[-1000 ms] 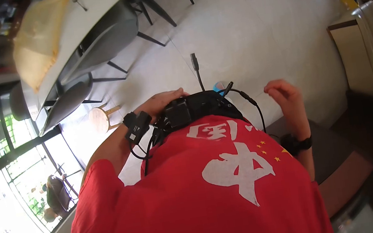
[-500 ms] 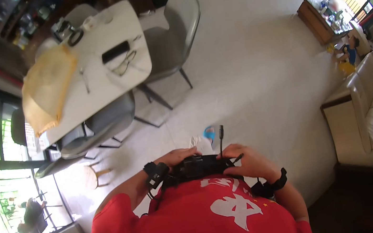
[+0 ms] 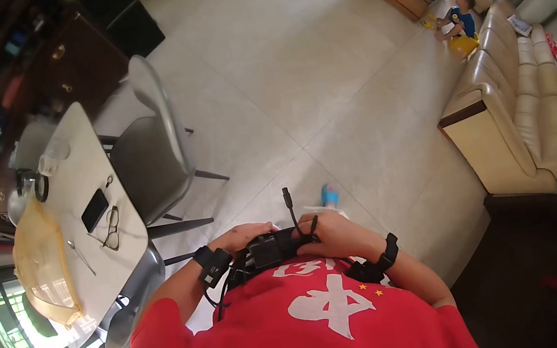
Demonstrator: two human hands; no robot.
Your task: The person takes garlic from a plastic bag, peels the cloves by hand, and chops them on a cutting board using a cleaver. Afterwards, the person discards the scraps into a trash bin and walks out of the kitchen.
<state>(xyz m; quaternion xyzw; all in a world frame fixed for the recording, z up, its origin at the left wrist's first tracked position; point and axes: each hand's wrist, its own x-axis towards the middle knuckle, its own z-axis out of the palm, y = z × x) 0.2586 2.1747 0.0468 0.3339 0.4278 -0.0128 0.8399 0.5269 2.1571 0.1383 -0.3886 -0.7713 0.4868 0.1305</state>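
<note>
At my waist, against the red shirt [image 3: 358, 320], sits a black box-shaped device [image 3: 268, 250] with loose cables. My left hand [image 3: 241, 237] is closed around its far left side, fingertips partly hidden. My right hand [image 3: 334, 234] is wrapped over the device's right end, beside a thin black cable [image 3: 291, 208] that sticks up with a plug-like tip. A short black cable end [image 3: 315, 228] shows by the right fingers. Black straps with small modules circle both wrists, such as the left wrist module [image 3: 214, 266].
To the left stands a table [image 3: 109, 268] with a phone [image 3: 95, 211], glasses [image 3: 112, 229] and a yellowish mesh cover [image 3: 43, 263]. A grey chair [image 3: 150, 157] is beside it. At right are a beige sofa [image 3: 503, 133] and a seated person [image 3: 461, 23]. A blue slipper [image 3: 329, 195] shows below.
My view has turned to the right and my body has moved forward, so the table sits farther left and the sofa nearer. Both hands stay on the device.
</note>
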